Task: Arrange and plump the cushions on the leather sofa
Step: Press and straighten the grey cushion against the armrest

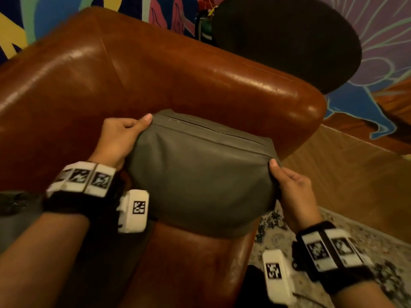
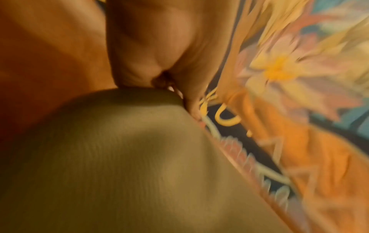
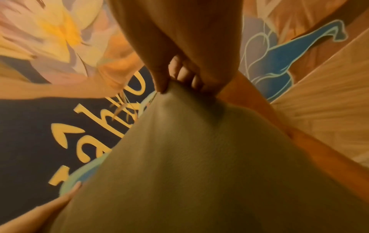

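Note:
A grey-green cushion with a seam along its top rests on the brown leather sofa, against the armrest and backrest corner. My left hand grips its upper left corner, thumb on top. My right hand pinches the upper right corner, thumb on the front. In the left wrist view, the cushion fills the lower frame under my left hand. The right wrist view shows my right hand pinching the cushion at its corner.
A round black object stands behind the sofa's right end. A painted mural wall runs behind. Wooden floor and a speckled rug lie to the right. A dark item sits on the seat at far left.

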Demonstrator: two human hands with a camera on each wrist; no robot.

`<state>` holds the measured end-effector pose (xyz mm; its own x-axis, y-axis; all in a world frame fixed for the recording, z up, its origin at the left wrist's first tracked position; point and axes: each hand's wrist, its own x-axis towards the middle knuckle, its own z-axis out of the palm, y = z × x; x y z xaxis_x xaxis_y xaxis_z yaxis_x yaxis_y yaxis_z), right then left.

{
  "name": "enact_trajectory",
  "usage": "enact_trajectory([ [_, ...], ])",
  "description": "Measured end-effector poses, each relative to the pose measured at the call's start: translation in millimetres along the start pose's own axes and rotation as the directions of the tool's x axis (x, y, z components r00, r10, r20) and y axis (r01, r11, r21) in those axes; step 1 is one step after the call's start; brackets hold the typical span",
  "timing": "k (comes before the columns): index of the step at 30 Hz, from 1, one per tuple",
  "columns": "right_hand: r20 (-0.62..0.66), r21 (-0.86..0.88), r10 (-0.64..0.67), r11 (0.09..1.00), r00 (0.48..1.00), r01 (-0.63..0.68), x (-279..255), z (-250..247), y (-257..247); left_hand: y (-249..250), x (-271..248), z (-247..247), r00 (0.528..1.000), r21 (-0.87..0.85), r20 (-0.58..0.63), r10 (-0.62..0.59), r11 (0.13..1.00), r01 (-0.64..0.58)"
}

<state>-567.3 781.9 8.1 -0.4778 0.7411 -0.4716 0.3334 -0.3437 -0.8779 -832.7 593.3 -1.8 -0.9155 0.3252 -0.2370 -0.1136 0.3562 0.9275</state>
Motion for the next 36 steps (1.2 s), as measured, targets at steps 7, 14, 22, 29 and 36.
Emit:
enact_trajectory([
  [7, -0.139, -0.042, -0.078, 0.996, 0.987, 0.072, 7.0, 11.5, 14.6, -17.5, -29.4, -4.6, 0.977, 0.086, -0.193, 0.088, 0.994, -0.072],
  [14, -0.282, 0.01, -0.245, 0.966, 0.927, 0.259, -10.9, 12.5, 12.9, -5.9, -43.1, -4.1, 0.978, -0.003, -0.144, 0.148, 0.989, -0.15],
  [22, -0.225, -0.139, -0.121, 0.986, 0.967, 0.091, 23.7, 24.4, 19.0, -27.3, -9.7, 20.8, 0.996, 0.144, -0.061, -0.066, 0.987, 0.074],
  [29, -0.289, -0.345, -0.328, 0.912, 0.899, 0.221, 21.0, 32.9, 27.3, -20.6, -13.2, 35.5, 0.965, 0.455, -0.163, 0.206, 0.884, -0.112],
  [36, -0.151, -0.504, -0.438, 0.805, 0.886, 0.312, 47.8, 25.0, 28.8, -33.3, 13.4, 45.8, 0.917, 0.331, -0.173, 0.358, 0.899, -0.289],
])
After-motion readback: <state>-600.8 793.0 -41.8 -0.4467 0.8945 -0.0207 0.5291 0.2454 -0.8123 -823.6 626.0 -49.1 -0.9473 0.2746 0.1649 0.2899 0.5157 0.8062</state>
